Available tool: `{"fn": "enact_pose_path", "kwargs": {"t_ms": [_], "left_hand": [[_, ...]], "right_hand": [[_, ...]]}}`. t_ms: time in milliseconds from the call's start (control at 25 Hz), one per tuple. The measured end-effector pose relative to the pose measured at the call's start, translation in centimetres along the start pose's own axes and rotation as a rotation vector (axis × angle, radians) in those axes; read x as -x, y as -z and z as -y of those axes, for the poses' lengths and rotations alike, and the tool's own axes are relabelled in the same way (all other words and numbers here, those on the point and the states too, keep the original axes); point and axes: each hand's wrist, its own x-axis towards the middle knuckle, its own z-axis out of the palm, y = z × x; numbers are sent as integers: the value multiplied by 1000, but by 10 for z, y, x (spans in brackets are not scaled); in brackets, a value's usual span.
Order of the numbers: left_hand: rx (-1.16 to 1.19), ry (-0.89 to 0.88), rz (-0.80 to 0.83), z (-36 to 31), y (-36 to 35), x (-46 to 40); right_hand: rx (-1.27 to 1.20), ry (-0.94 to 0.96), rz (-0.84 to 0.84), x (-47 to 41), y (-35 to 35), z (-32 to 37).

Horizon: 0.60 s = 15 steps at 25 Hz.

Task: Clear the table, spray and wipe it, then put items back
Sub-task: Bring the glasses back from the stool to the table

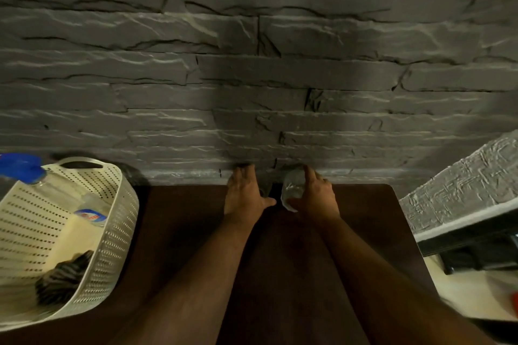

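Note:
Both my arms reach over the dark brown table (pixel 182 218) to its far edge by the wall. My right hand (pixel 314 196) is closed around a clear drinking glass (pixel 293 187). My left hand (pixel 244 193) lies beside it, fingers stretched toward the wall, thumb out to the right; what is under its fingers is hidden in shadow. A cream perforated basket (pixel 112 204) stands at the table's left. In it are a spray bottle with a blue top (pixel 25 168) and a dark striped cloth (pixel 61 274).
A grey stone-pattern wall (pixel 252 64) rises right behind the table. To the right, past the table's edge, stand a textured grey ledge (pixel 459 190) and a lower pale surface (pixel 476 288) with dark items on it.

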Motion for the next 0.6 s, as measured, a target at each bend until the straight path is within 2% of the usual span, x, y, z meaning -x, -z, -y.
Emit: {"fn": "enact_pose_path", "kwargs": {"t_ms": [160, 280, 360, 600], "left_hand": [[-17, 33, -1, 15, 11, 32], [28, 41, -46, 29, 26, 75], [35, 46, -62, 37, 34, 108], [47, 149, -174, 69, 59, 260]], "right_hand": [[-7, -1, -44, 19, 0, -5], [81, 107, -180, 59, -1, -3], [118, 170, -211, 88, -4, 3], [122, 417, -73, 215, -17, 52]]}}
